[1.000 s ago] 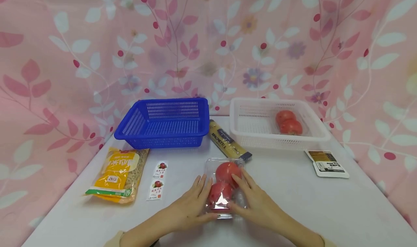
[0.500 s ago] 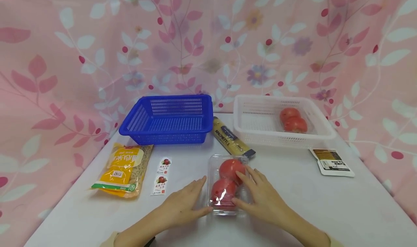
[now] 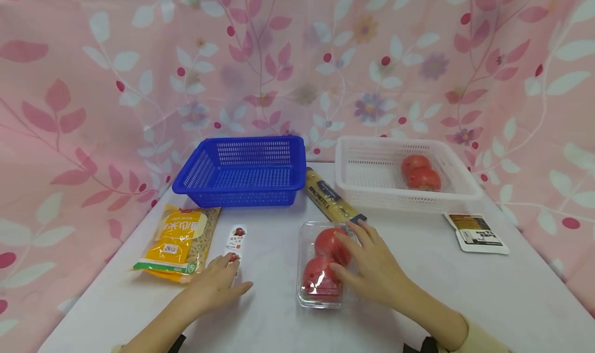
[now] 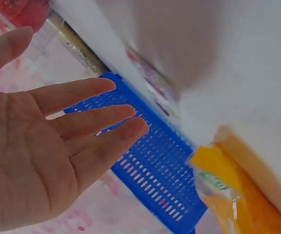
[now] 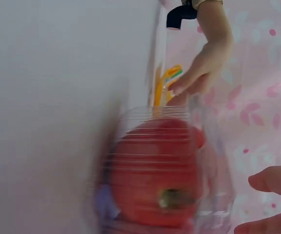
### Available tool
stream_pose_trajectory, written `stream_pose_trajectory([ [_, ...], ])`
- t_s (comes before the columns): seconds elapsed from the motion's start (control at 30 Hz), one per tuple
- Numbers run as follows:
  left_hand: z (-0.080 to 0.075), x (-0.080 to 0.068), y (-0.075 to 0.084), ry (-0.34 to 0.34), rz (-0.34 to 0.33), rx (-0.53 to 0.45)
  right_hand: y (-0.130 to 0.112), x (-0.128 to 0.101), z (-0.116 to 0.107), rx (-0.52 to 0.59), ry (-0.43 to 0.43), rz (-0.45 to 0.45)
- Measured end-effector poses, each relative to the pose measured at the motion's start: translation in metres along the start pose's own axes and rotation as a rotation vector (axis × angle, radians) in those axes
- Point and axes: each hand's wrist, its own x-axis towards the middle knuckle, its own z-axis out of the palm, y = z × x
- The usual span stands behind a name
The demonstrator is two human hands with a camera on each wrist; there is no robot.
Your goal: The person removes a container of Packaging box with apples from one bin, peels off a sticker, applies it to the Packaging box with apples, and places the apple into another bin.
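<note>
A clear plastic box [image 3: 304, 244] with two red tomatoes [image 3: 321, 273] in it lies on the table in front of me. Over its right side is my right hand [image 3: 378, 267], fingers spread; the right wrist view shows a gap between these fingers and the box [image 5: 155, 165]. To the left, my left hand [image 3: 214, 286] hovers at a strip of stickers [image 3: 238, 233] printed with red fruit, hiding its lower part. Its fingers are extended and hold nothing in the left wrist view. Whether its fingertips touch the strip, I cannot tell.
An orange bag [image 3: 172, 239] lies left of the stickers. At the back stand a blue basket [image 3: 246, 198] and a white basket [image 3: 372, 193] holding more tomatoes [image 3: 423, 177]. A spaghetti pack [image 3: 330, 200] lies between them. A small pouch [image 3: 476, 234] is at the right.
My left hand has left the box's left side and moved left to the sticker strip. My right hand has stayed by the box's right side. The head view has shifted slightly.
</note>
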Motion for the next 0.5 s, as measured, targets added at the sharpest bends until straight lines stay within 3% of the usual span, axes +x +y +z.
stream_pose_trajectory([
  [0.13,0.006,0.002,-0.007,-0.068,0.007,-0.032,-0.02,0.019,0.0,-0.022,0.039,-0.138],
  [0.23,0.009,0.005,-0.01,-0.11,0.016,-0.041,-0.038,0.033,0.004,-0.049,0.007,-0.2],
  [0.37,0.011,0.004,-0.007,-0.153,0.024,-0.024,-0.061,0.051,0.012,-0.127,-0.148,-0.194],
  [0.5,0.016,-0.007,0.004,-0.185,0.032,0.024,-0.081,0.066,0.029,-0.242,-0.299,-0.194],
])
